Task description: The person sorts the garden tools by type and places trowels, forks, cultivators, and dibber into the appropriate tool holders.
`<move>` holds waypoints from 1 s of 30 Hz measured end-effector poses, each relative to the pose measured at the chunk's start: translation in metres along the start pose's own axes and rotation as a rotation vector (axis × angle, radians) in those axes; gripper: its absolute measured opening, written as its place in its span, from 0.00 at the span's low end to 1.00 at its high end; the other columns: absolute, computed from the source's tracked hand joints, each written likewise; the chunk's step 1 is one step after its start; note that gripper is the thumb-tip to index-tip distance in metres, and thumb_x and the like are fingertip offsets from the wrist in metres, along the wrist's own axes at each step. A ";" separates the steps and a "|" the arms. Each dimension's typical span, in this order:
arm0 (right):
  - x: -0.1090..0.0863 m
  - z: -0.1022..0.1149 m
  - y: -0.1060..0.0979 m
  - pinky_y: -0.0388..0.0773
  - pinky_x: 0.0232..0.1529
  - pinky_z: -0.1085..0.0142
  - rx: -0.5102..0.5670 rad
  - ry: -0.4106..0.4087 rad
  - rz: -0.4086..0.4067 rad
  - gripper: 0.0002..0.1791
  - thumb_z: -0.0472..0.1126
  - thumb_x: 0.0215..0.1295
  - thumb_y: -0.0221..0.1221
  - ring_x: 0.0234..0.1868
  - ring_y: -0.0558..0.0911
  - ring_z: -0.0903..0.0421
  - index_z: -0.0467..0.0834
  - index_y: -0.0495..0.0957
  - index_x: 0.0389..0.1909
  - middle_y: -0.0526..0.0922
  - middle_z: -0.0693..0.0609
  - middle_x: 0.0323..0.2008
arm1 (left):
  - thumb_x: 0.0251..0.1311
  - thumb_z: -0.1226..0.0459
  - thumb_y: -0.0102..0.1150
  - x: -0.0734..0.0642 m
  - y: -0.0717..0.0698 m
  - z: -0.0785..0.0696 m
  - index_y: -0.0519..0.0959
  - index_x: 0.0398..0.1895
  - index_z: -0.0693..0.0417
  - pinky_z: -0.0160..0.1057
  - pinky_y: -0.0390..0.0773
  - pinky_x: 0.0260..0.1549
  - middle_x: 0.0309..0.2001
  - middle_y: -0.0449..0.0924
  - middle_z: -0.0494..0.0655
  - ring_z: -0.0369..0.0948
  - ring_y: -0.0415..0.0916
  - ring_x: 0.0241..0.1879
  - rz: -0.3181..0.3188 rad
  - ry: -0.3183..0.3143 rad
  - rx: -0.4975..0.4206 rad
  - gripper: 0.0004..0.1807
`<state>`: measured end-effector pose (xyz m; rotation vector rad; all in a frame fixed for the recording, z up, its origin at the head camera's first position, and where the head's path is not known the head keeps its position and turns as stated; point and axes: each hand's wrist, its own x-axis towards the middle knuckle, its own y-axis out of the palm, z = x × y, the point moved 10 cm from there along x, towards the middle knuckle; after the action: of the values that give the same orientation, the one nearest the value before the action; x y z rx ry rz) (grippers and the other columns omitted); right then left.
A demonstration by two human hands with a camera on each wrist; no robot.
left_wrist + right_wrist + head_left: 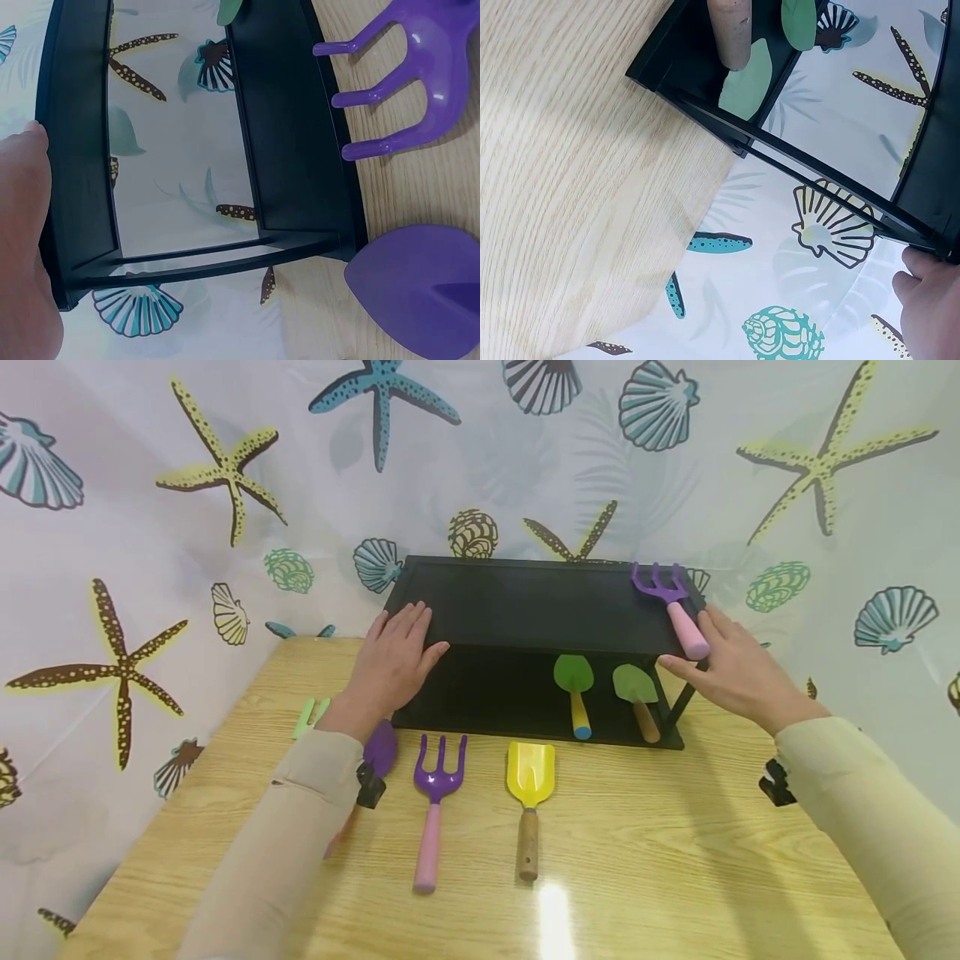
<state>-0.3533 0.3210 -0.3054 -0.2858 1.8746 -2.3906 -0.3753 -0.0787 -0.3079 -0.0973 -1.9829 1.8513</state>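
Note:
A black two-tier rack [517,606] stands at the back of the table. My left hand [397,652] rests on the left end of its top shelf, fingers extended and thumb pointing right. At the other end, my right hand [738,672] touches the shelf's right edge, with its thumb by the front corner. Beside that hand, a purple hand fork [678,610] with a pink handle lies on the top shelf. Two trowels with green blades, one yellow-handled [576,693] and one brown-handled [637,697], lie on the lower shelf.
On the table before the rack lie another purple fork [429,818], a yellow shovel [529,802] and a purple trowel [412,289], partly behind my left arm. A light green tool [306,718] lies farther left. A seashell-patterned cloth [480,460] hangs behind the rack.

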 end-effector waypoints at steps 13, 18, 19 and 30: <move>0.000 0.001 0.000 0.46 0.73 0.33 -0.005 0.002 0.000 0.59 0.72 0.67 0.48 0.76 0.44 0.27 0.31 0.36 0.77 0.33 0.31 0.78 | 0.76 0.46 0.39 -0.018 -0.014 -0.018 0.56 0.77 0.54 0.55 0.46 0.78 0.78 0.55 0.53 0.51 0.49 0.78 -0.132 0.089 -0.085 0.34; -0.001 0.000 -0.001 0.46 0.73 0.33 0.007 0.000 -0.011 0.59 0.72 0.67 0.48 0.76 0.44 0.27 0.32 0.36 0.77 0.34 0.31 0.78 | 0.75 0.48 0.42 -0.026 -0.022 -0.027 0.58 0.77 0.53 0.56 0.47 0.77 0.77 0.55 0.54 0.54 0.49 0.78 -0.180 0.111 -0.113 0.32; -0.001 0.000 -0.001 0.46 0.73 0.33 0.007 0.000 -0.011 0.59 0.72 0.67 0.48 0.76 0.44 0.27 0.32 0.36 0.77 0.35 0.31 0.78 | 0.75 0.49 0.42 -0.028 -0.024 -0.028 0.58 0.76 0.54 0.56 0.47 0.77 0.77 0.56 0.54 0.54 0.49 0.78 -0.193 0.116 -0.125 0.32; -0.001 -0.001 -0.001 0.46 0.73 0.33 0.007 -0.001 -0.013 0.59 0.72 0.67 0.48 0.76 0.44 0.28 0.32 0.36 0.77 0.34 0.31 0.78 | 0.73 0.54 0.47 -0.050 -0.042 -0.055 0.63 0.74 0.56 0.58 0.52 0.76 0.75 0.61 0.55 0.55 0.54 0.76 -0.313 0.214 -0.206 0.29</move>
<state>-0.3528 0.3224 -0.3047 -0.2995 1.8686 -2.4043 -0.3011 -0.0483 -0.2792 -0.0407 -1.9089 1.3805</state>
